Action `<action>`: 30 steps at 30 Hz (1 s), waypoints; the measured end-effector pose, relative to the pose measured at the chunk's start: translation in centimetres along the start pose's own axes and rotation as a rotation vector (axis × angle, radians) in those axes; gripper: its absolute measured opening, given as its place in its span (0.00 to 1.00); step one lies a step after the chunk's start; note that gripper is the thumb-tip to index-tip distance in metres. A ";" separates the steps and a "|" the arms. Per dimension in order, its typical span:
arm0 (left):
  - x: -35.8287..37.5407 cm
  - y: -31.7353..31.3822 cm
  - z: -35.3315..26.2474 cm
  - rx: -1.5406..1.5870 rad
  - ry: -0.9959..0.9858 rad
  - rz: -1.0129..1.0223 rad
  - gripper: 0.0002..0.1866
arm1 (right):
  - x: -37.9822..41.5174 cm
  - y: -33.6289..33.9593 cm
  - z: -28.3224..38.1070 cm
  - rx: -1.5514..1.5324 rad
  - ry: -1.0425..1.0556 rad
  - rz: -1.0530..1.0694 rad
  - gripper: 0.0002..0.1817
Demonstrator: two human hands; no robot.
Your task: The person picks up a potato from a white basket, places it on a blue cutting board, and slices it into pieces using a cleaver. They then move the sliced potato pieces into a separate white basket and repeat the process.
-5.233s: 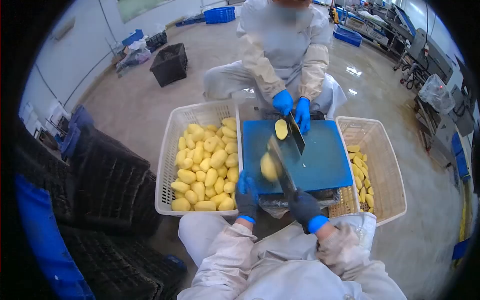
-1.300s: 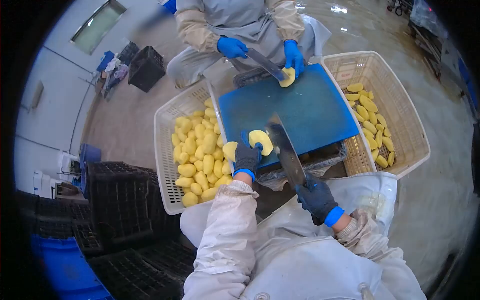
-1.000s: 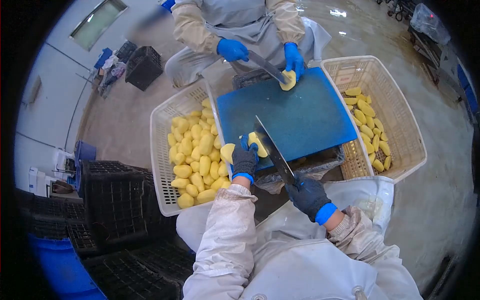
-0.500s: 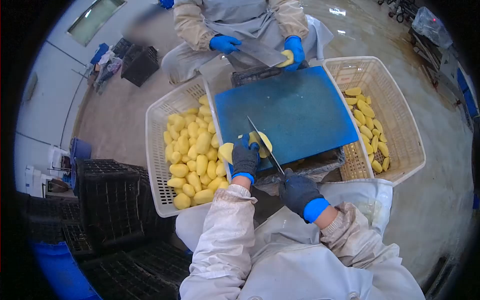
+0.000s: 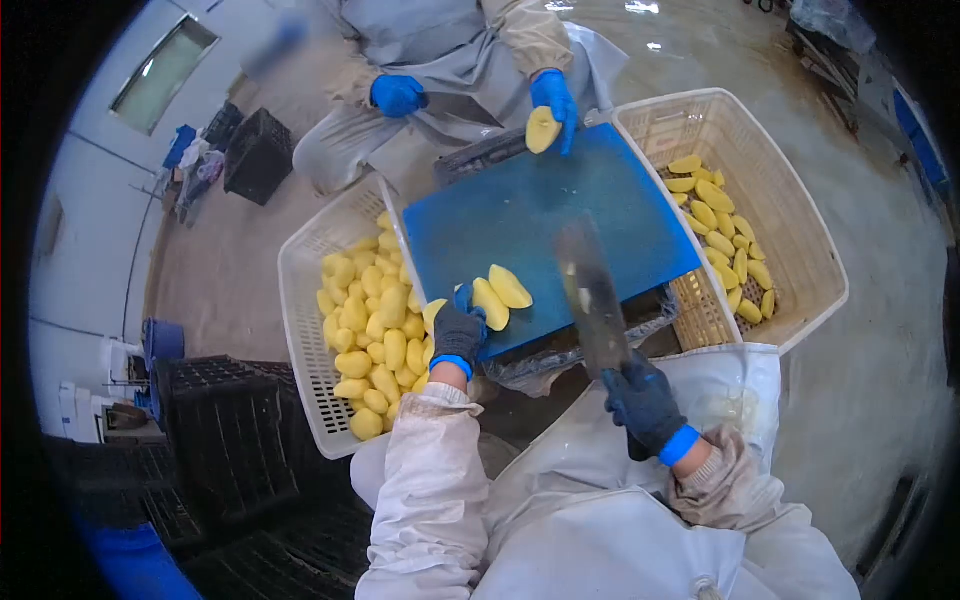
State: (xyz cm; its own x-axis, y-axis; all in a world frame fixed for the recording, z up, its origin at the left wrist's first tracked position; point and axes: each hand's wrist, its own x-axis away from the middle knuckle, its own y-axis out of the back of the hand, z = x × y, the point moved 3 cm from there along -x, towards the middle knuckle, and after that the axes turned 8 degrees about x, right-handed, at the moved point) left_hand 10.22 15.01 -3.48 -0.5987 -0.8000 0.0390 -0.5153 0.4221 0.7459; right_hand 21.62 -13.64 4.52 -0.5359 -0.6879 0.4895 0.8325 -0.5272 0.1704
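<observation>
My left hand (image 5: 459, 332), in a dark glove, is at the near left corner of the blue cutting board (image 5: 560, 220). Its fingers are curled against a cut potato wedge (image 5: 489, 304), with another wedge (image 5: 511, 286) lying just beyond. A further potato piece (image 5: 433, 316) shows on the outer side of this hand, over the board's edge. My right hand (image 5: 645, 405), gloved too, is closed round the handle of a broad-bladed knife (image 5: 597, 310). The blade is smeared by motion, raised over the near right part of the board and apart from the wedges.
A white basket of peeled potatoes (image 5: 375, 320) stands left of the board. On the right, another basket (image 5: 815, 250) holds potato wedges (image 5: 725, 225). Opposite, a co-worker's gloved hands hold a knife (image 5: 460, 107) and a cut potato (image 5: 543, 130). Black crates (image 5: 220, 420) are stacked at left.
My right hand has lifted the knife out of the potato and moved it right. The cut pieces now lie apart. Across the board, the co-worker's knife has come away from the potato.
</observation>
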 end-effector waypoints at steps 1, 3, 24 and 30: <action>-0.3 0.0 -0.2 -0.007 -0.007 0.007 0.21 | 0.5 0.7 -0.7 -0.172 -0.072 -0.042 0.11; -0.4 -0.1 -0.1 -0.015 0.031 0.026 0.20 | 0.4 1.4 -2.4 -0.227 -0.094 -0.069 0.12; -1.0 -11.4 -28.1 0.504 -0.441 -0.009 0.48 | -6.1 -0.9 -12.3 -0.093 0.493 -0.318 0.09; 0.1 3.1 -15.1 0.697 -0.231 0.108 0.38 | -2.4 0.2 -4.9 -0.454 -0.219 -0.074 0.12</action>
State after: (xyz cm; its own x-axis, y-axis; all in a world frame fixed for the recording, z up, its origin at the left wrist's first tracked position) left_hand 17.81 9.76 8.93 -0.7423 -0.6610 -0.1103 -0.6699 0.7277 0.1475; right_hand 22.36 -14.53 -0.85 -0.5088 -0.5453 0.6661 0.6219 -0.7679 -0.1536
